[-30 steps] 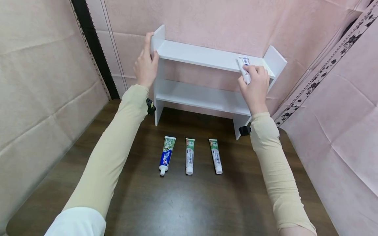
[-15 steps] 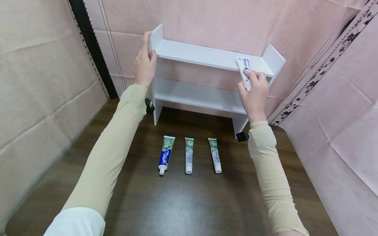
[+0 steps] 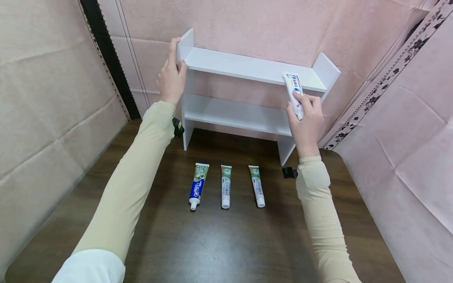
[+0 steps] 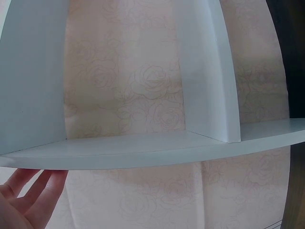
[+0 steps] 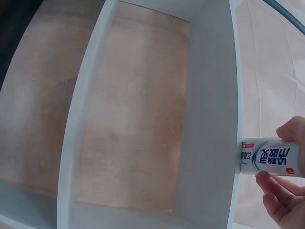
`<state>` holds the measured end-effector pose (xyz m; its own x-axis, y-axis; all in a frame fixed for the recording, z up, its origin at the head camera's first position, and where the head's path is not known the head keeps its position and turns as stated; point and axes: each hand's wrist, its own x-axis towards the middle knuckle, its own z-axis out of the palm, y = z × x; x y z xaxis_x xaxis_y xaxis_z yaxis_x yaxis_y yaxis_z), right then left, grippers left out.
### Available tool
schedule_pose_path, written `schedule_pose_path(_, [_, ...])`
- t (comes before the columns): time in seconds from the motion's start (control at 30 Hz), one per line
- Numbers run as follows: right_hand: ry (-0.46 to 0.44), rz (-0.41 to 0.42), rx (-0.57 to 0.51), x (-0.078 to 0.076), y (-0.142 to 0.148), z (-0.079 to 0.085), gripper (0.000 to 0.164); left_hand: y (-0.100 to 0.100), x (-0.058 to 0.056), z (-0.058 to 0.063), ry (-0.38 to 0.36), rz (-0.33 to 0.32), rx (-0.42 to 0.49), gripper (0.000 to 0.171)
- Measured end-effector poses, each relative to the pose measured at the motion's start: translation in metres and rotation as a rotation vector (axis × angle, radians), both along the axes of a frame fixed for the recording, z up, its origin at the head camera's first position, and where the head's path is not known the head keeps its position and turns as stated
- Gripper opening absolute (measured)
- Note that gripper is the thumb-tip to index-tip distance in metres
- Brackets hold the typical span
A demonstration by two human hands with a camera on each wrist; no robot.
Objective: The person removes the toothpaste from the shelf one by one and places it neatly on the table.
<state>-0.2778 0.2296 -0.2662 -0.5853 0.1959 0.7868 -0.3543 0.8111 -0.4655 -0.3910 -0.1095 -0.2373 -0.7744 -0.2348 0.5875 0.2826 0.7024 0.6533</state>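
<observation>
My right hand [image 3: 306, 122] pinches a white toothpaste tube [image 3: 294, 91] with blue lettering between thumb and fingers. The tube's far end overlaps the front edge of the top board of a white two-tier shelf [image 3: 240, 67]; its near end sticks out toward me. In the right wrist view, the tube [image 5: 270, 156] reaches right to the board's edge. On the other side, my left hand [image 3: 171, 80] rests against the shelf's left side panel, fingers fairly straight. In the left wrist view, fingertips [image 4: 56, 179] press on that panel's outer face.
On the brown table [image 3: 212, 243] in front of the shelf lie a blue-green Crest toothpaste tube [image 3: 199, 186] and two smaller green-white tubes, one in the middle [image 3: 225, 186] and one at right [image 3: 257, 186]. Pink cloth walls [image 3: 255, 27] stand behind and beside.
My right hand has drawn back toward me and slightly down, bringing the white toothpaste tube with it, so less of it overlaps the top board. The left hand stays on the panel.
</observation>
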Motion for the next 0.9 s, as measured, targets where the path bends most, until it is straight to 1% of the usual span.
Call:
schedule_pose_path(0.23, [0.026, 0.002, -0.028, 0.010, 0.001, -0.005, 0.032, 0.000, 0.001, 0.001, 0.005, -0.003, -0.004, 0.051])
schedule_pose_path(0.5, [0.077, 0.017, -0.042, 0.016, 0.001, -0.011, 0.030, -0.001, 0.001, 0.000, -0.002, -0.008, 0.005, 0.051])
schedule_pose_path(0.63, [0.097, 0.028, -0.035, 0.021, 0.002, -0.018, 0.029, -0.001, 0.001, 0.000, -0.008, -0.008, 0.005, 0.051])
schedule_pose_path(0.8, [0.143, 0.055, -0.025, 0.029, 0.005, -0.027, 0.029, -0.002, 0.000, 0.000, -0.007, -0.015, 0.004, 0.050])
schedule_pose_path(0.9, [0.132, 0.065, -0.023, 0.033, 0.007, -0.035, 0.029, -0.002, 0.000, 0.000, -0.003, -0.013, 0.006, 0.050])
